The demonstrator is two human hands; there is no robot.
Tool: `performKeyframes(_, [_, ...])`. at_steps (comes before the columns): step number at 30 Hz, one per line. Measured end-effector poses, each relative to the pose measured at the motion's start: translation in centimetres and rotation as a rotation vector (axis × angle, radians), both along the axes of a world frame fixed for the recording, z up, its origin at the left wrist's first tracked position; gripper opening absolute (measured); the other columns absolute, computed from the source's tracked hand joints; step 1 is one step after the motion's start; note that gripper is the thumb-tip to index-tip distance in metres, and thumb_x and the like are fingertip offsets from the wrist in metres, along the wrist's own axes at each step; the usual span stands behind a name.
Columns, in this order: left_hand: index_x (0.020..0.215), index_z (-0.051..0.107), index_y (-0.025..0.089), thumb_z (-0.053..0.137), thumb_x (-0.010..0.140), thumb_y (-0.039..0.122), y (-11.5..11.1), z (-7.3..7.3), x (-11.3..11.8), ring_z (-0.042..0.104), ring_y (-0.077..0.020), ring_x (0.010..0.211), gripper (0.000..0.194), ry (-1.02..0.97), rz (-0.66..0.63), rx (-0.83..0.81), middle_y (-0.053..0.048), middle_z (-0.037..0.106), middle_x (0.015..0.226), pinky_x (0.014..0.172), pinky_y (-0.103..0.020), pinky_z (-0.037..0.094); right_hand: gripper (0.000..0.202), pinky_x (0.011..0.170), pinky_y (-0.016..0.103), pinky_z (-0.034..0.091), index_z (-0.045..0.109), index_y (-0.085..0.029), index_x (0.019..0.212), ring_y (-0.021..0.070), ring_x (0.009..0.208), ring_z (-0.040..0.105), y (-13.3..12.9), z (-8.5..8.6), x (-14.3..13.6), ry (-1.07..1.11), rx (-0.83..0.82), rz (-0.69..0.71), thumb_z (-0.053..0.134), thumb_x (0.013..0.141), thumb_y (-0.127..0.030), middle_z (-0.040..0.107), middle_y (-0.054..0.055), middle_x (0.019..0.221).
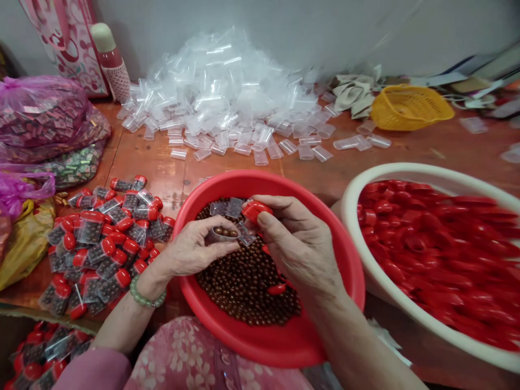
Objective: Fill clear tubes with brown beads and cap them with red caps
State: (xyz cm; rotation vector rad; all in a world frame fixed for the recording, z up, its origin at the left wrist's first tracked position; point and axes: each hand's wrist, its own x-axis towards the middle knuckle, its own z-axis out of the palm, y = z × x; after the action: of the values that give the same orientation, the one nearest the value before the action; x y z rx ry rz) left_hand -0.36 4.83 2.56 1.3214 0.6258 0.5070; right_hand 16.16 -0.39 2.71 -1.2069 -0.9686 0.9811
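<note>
My left hand is closed around a clear plastic container, its open end facing me with brown beads inside. Between the thumb and fingers of my right hand is a red cap, held a little to the right of that container. Both hands are over a red basin with a heap of brown beads in it. On the beads lie a few clear containers and a loose red cap.
Left of the basin is a pile of filled, red-capped containers. A white basin of red caps stands at right. Behind are heaped clear sleeves, a yellow basket, a bottle and purple bags.
</note>
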Motion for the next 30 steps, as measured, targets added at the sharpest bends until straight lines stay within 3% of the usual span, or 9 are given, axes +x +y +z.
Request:
performKeyframes(2, [0.091, 0.063, 0.014, 0.064, 0.082, 0.020, 0.0, 0.1, 0.2, 0.059, -0.0111, 0.084, 0.011, -0.021, 0.015, -0.015, -0.002, 0.064, 0.090, 0.083, -0.026, 0.044, 0.019, 0.066, 0.024, 0.055, 0.068, -0.029, 0.104, 0.0104, 0.070, 0.064, -0.2, 0.0, 0.1, -0.038, 0.011, -0.012, 0.066, 0.085, -0.030, 0.070, -0.002, 0.088])
performKeyframes(7, [0.101, 0.063, 0.015, 0.070, 0.079, 0.027, -0.4, -0.5, 0.6, 0.059, -0.0111, 0.081, 0.025, -0.118, -0.042, -0.250, -0.001, 0.063, 0.085, 0.082, -0.027, 0.046, 0.020, 0.082, 0.030, 0.055, 0.067, -0.028, 0.104, 0.0141, 0.087, 0.068, -0.9, 0.4, -0.7, -0.360, 0.181, -0.117, 0.066, 0.085, -0.020, 0.072, 0.000, 0.097])
performKeyframes(13, [0.093, 0.063, 0.013, 0.074, 0.077, 0.039, -0.8, -1.4, 0.4, 0.057, -0.0074, 0.068, 0.032, -0.233, -0.133, -0.350, 0.000, 0.061, 0.076, 0.068, -0.021, 0.047, 0.020, 0.077, 0.031, 0.055, 0.068, -0.026, 0.101, 0.0152, 0.084, 0.068, -1.1, 0.1, -1.3, -0.501, 0.267, -0.040, 0.066, 0.084, -0.015, 0.072, 0.001, 0.091])
performKeyframes(22, [0.089, 0.061, 0.012, 0.082, 0.064, 0.019, -0.2, -1.8, -0.3, 0.064, -0.0092, 0.068, 0.034, -0.301, -0.191, -0.707, -0.002, 0.064, 0.081, 0.064, -0.020, 0.053, 0.012, 0.065, 0.029, 0.055, 0.068, -0.023, 0.090, 0.0147, 0.069, 0.067, -0.4, -0.3, -1.9, -0.402, 0.006, -0.027, 0.067, 0.084, -0.033, 0.070, 0.000, 0.078])
performKeyframes(26, [0.092, 0.063, 0.009, 0.078, 0.073, 0.033, 0.1, -2.0, -0.6, 0.067, -0.0141, 0.071, 0.034, -0.366, -0.221, -0.805, -0.007, 0.067, 0.082, 0.066, -0.025, 0.055, 0.016, 0.059, 0.029, 0.054, 0.064, -0.023, 0.087, 0.0143, 0.061, 0.064, -0.5, -0.1, -2.4, -0.414, 0.006, -0.096, 0.063, 0.085, -0.040, 0.067, 0.000, 0.074])
performKeyframes(28, [0.091, 0.063, 0.008, 0.076, 0.075, 0.038, 0.1, -2.1, -0.7, 0.067, -0.0155, 0.070, 0.036, -0.391, -0.205, -0.820, -0.008, 0.067, 0.079, 0.066, -0.027, 0.056, 0.023, 0.058, 0.031, 0.054, 0.062, -0.023, 0.095, 0.0144, 0.057, 0.062, -0.5, -0.2, -2.1, -0.529, 0.045, -0.024, 0.062, 0.086, -0.044, 0.066, 0.000, 0.074])
performKeyframes(30, [0.091, 0.064, 0.008, 0.075, 0.077, 0.037, 0.0, -2.2, -0.7, 0.066, -0.0141, 0.068, 0.034, -0.405, -0.156, -0.819, -0.008, 0.068, 0.079, 0.065, -0.025, 0.055, 0.040, 0.064, 0.034, 0.055, 0.058, -0.021, 0.106, 0.0185, 0.067, 0.066, -0.4, -0.4, -1.7, -0.698, 0.123, 0.089, 0.067, 0.080, -0.050, 0.068, 0.004, 0.083])
